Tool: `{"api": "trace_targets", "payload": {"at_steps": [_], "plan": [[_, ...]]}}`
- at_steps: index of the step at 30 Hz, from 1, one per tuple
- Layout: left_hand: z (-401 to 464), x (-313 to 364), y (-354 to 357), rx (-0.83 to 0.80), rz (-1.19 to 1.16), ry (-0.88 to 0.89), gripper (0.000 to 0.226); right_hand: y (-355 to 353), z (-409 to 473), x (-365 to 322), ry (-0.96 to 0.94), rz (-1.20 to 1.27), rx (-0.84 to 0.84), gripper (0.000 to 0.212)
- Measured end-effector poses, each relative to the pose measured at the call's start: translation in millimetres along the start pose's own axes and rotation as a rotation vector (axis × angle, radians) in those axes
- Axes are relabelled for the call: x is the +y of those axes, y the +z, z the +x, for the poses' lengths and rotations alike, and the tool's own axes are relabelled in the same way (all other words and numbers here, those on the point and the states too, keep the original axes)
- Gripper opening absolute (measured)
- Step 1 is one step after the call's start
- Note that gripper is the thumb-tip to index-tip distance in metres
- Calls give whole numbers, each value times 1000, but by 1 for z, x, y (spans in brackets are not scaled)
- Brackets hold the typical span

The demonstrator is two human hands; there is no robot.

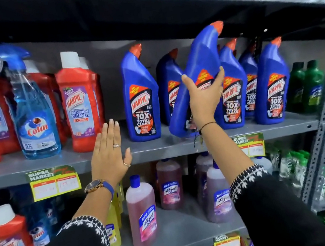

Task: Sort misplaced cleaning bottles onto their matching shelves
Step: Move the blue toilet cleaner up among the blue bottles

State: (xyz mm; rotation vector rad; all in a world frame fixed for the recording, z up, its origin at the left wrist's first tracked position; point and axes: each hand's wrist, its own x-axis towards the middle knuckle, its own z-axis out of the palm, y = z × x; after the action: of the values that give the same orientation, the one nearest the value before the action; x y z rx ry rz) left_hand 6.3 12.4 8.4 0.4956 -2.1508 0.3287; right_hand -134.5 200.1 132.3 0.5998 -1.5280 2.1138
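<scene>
The right hand (204,96) is wrapped around the middle of a blue Harpic bottle (197,77), whose long axis leans with its orange cap up and to the right, its base low over the grey shelf (140,150) among upright blue Harpic bottles (140,96). The left hand (108,154) hovers flat, fingers spread, holding nothing.

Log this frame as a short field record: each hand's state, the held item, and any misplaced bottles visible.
right hand: gripping tilted blue Harpic bottle, among the upright blue Harpic row
left hand: open, empty, at middle shelf edge
apparent misfit, middle shelf: Colin spray bottle among red Harpic bottles
apparent misfit, lower shelf: red Harpic bottle at left, near pink Lizol bottles
</scene>
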Motion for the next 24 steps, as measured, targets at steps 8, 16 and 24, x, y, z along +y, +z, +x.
{"api": "trace_targets", "payload": {"at_steps": [8, 16, 24], "plan": [[1, -2, 3, 14, -7, 14, 75, 26, 15, 36, -41, -408, -77, 111], [0, -2, 4, 42, 11, 12, 73, 36, 30, 59, -37, -469, -69, 110], [-1, -1, 3, 52, 14, 7, 73, 35, 39, 69, -45, -468, -75, 112]]}}
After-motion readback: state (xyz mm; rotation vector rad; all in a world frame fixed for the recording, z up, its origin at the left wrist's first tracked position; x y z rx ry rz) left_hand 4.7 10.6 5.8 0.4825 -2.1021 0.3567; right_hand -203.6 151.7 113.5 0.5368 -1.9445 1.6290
